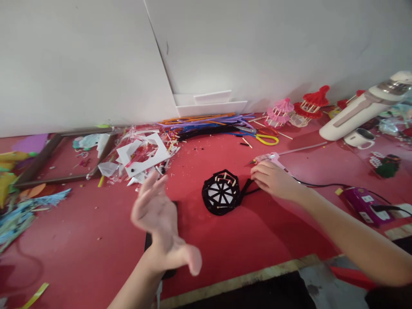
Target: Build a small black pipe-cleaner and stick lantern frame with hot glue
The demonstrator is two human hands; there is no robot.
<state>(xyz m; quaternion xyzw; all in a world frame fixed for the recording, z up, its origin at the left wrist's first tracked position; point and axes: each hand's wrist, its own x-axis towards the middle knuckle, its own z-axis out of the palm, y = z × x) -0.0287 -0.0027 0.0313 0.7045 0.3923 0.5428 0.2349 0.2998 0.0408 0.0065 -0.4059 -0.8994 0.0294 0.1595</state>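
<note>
My left hand (157, 219) is raised above the red table, palm up, fingers and thumb spread, holding nothing. Partly hidden beneath it lies a dark flat device (170, 273) with a white cable. My right hand (277, 180) hovers low at the right, fingers curled together; what they hold, if anything, is hidden. Black pipe-cleaner strands (247, 188) run from a small round frame up to its fingertips. That frame (221, 193) is wrapped in black, with white panels between spokes and short wooden sticks around. Just behind the right hand rests a pink glue gun (268, 158).
Pipe cleaners (206, 124) and yellow-handled scissors (267, 140) lie at the back. Small pink (280, 112) and red (312, 105) pavilions, a leaning white flask (363, 107), a mug (359, 138) and a purple power strip (362, 204) occupy the right. Scraps (144, 154) and a brown frame (38, 159) are left.
</note>
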